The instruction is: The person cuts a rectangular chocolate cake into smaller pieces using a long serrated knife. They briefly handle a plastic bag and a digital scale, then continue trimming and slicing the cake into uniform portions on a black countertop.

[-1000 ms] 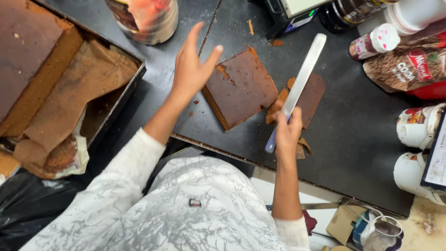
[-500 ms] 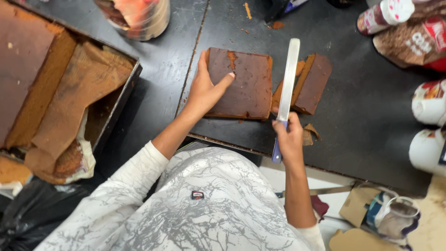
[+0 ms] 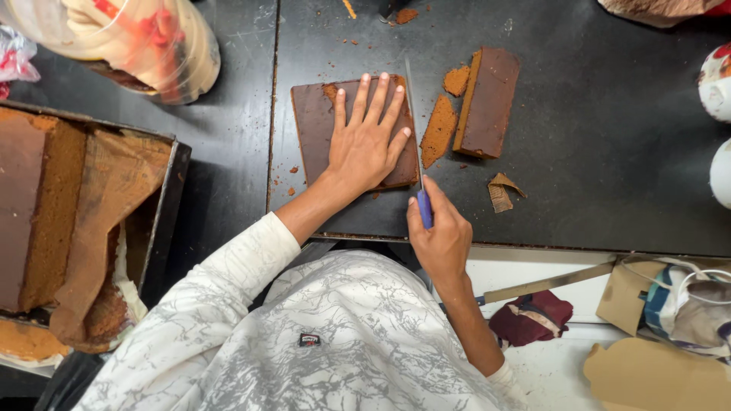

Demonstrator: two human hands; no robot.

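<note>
Knife [image 3: 412, 122] now edge-on beside cake slab [image 3: 316, 129], handle hidden inside clenched right hand [image 3: 440, 236].

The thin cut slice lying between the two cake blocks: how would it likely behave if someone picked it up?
The thin slice would probably be fragile: loose crumbs and a broken-off chunk lie around it. It looks light and porous, so probably soft rather than stiff. Lying flat on the black table, it is unlikely to roll, but may bend or snap if lifted by one end.

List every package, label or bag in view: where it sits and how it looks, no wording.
Clear plastic bag with red print, cream contents: top left.
Brown pouch with red edge: top right corner, mostly cut off.
White printed cups: right edge.
Small dark rectangular label: on grey-white marbled shirt.
</note>
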